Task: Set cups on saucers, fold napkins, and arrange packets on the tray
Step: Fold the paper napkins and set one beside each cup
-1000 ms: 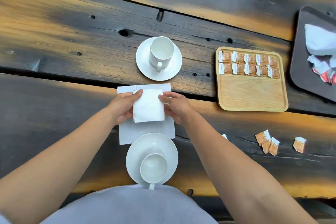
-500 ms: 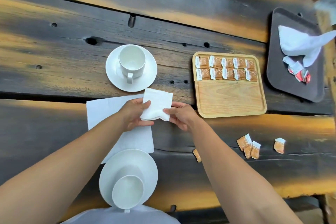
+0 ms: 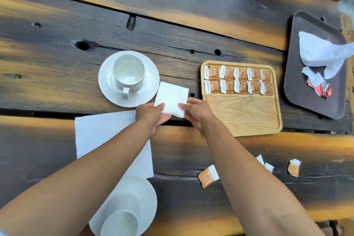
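Note:
My left hand [image 3: 152,116] and my right hand [image 3: 195,113] both pinch a small folded white napkin [image 3: 171,98], held just right of the far saucer [image 3: 107,90], which carries a white cup [image 3: 128,72]. A second, unfolded napkin [image 3: 99,136] lies flat under my left forearm. The near saucer [image 3: 141,193] with its cup [image 3: 119,223] sits at the bottom edge. The wooden tray [image 3: 243,115] holds two rows of orange packets [image 3: 238,81]. Loose orange packets lie right of my right arm: one [image 3: 207,175] close by, another [image 3: 294,166] farther right.
A dark tray [image 3: 306,101] at the far right holds a crumpled white cloth [image 3: 318,51] and torn red-and-white wrappers [image 3: 319,86]. The tabletop is dark, rough wood planks with gaps and knot holes [image 3: 82,45].
Both hands have carried the folded napkin up and to the right, off the flat napkin, to beside the far saucer. The view has shifted, so the near cup sits lower in frame.

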